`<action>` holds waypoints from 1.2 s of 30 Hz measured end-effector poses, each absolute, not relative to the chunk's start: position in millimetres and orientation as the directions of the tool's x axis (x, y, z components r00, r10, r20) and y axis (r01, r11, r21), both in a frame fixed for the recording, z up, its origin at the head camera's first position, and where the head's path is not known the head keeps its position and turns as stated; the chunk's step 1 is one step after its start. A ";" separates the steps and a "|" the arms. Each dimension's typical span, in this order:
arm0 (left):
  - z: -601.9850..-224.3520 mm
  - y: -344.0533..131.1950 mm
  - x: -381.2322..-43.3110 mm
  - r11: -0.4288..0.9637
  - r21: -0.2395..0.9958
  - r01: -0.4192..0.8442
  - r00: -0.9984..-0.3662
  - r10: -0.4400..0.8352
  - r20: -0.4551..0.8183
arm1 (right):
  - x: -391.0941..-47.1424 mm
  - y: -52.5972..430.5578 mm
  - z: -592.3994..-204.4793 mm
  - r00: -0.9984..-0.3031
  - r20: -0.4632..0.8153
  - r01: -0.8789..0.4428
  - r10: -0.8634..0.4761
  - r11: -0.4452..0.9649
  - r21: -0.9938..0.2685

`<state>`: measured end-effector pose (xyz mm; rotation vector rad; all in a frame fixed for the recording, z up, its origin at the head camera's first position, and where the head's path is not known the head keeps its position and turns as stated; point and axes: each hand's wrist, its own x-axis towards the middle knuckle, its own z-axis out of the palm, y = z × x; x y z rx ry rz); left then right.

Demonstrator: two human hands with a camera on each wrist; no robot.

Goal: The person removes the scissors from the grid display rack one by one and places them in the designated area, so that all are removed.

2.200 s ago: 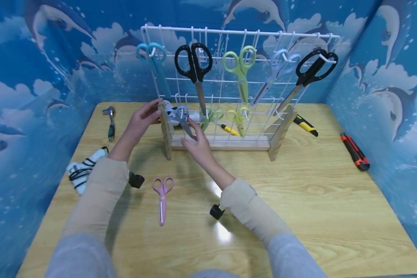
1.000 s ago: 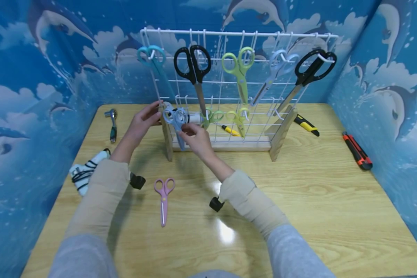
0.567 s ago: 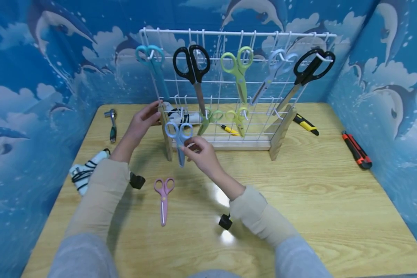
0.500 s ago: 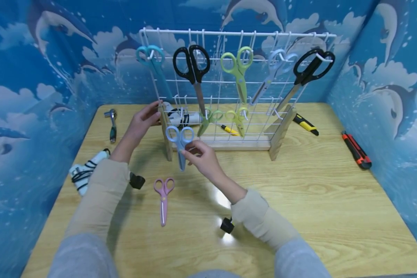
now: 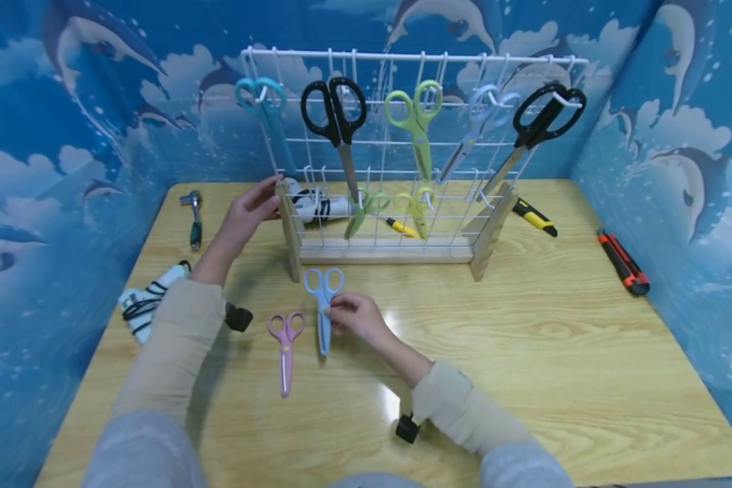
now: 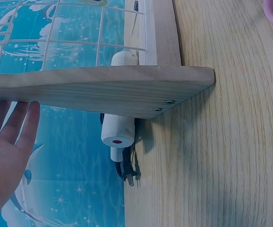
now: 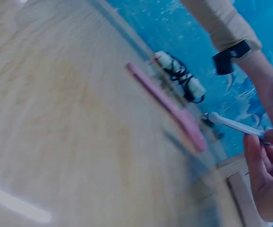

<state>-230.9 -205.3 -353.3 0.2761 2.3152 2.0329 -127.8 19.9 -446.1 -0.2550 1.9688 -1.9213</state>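
Observation:
My right hand [image 5: 362, 318] pinches a pair of light blue scissors [image 5: 324, 305] by the middle, loops away from me, in front of the rack. In the right wrist view those scissors [image 7: 238, 126] appear edge-on between thumb and fingers. Pink scissors [image 5: 285, 352] lie on the table just left of them. My left hand [image 5: 248, 213] touches the rack's left wooden side panel [image 5: 289, 230]. Its fingers look fairly straight against that panel in the left wrist view [image 6: 13, 137]; the thumb is hidden there. Turquoise, black, green and pale blue scissors hang on the white wire rack [image 5: 402, 54].
Behind the rack lie a white cord-wrapped tool [image 5: 308, 207] and a yellow cutter [image 5: 401, 227]. Right of it are a yellow-black cutter [image 5: 535, 217] and a red-black cutter [image 5: 623, 263]. At left are a ratchet [image 5: 195, 220] and a pale, cord-wrapped tool [image 5: 149, 301].
My right hand has lifted the light blue scissors off the rack's lower left and brought them down toward me, beside the pink scissors. My left hand has stayed at the side panel.

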 end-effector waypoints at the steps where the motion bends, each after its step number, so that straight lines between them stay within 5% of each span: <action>1: -353.2 -205.4 -230.9 0.123 0.988 0.097 -0.984 0.164 0.076 | -123.6 20.2 -441.8 -0.903 -0.192 0.178 -0.383 0.072 -0.981; 13: -355.7 -207.3 -227.3 0.147 0.986 0.073 -0.985 0.164 0.049 | -114.5 18.2 -463.1 -0.843 -0.380 0.317 -0.381 0.218 -0.923; 36: -352.9 -205.7 -230.3 0.130 0.987 0.098 -0.981 0.180 0.074 | -113.5 6.9 -459.9 -0.868 -0.346 0.203 -0.356 0.382 -0.902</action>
